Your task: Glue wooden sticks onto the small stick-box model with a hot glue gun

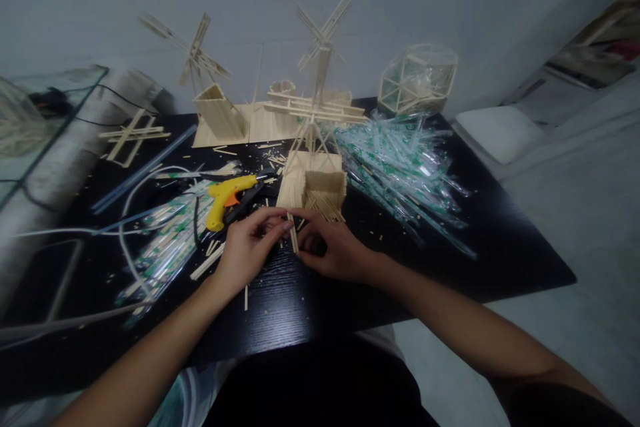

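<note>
Between my two hands, a few short wooden sticks (293, 233) are pinched side by side, standing at a slight tilt above the table's front part. My left hand (250, 240) grips them from the left with thumb and fingers closed. From the right, my right hand (333, 243) holds the same sticks with curled fingers. Just beyond my hands stands a wooden stick model (293, 180) with a square box (325, 183) holding loose sticks. A yellow glue gun (230, 197) lies to the left of it, its nozzle towards the model.
Plastic-wrapped stick bundles lie at left (173, 240) and in a large pile (405, 167) at right. Windmill-like stick models (220, 113) stand at the back, with a glass-like polyhedron (417, 80). A white cable (125, 213) loops across the left side of the black table (500, 267).
</note>
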The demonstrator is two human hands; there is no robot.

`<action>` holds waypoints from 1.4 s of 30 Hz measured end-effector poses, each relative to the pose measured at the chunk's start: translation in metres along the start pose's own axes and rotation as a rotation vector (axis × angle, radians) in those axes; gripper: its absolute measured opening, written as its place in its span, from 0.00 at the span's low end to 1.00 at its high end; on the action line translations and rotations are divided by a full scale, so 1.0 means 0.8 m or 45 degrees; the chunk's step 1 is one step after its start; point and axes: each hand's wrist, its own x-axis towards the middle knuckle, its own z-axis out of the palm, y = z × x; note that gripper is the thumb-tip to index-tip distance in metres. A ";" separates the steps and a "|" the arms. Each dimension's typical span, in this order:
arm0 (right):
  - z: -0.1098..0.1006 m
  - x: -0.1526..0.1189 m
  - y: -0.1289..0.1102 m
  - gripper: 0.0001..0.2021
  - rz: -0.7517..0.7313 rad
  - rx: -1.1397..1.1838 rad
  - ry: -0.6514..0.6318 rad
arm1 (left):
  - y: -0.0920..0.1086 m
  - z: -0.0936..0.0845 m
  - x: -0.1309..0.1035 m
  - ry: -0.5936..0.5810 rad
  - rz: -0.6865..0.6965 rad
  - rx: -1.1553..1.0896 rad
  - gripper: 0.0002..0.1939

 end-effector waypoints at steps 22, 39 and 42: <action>-0.003 0.001 0.000 0.41 0.041 0.061 -0.005 | 0.015 0.001 0.005 -0.083 -0.129 -0.270 0.13; -0.009 0.007 0.000 0.20 0.223 0.329 0.218 | 0.022 -0.021 0.011 0.045 -0.130 -0.202 0.13; -0.012 0.011 -0.004 0.17 0.404 0.504 0.244 | 0.022 -0.022 0.010 0.108 -0.104 -0.151 0.12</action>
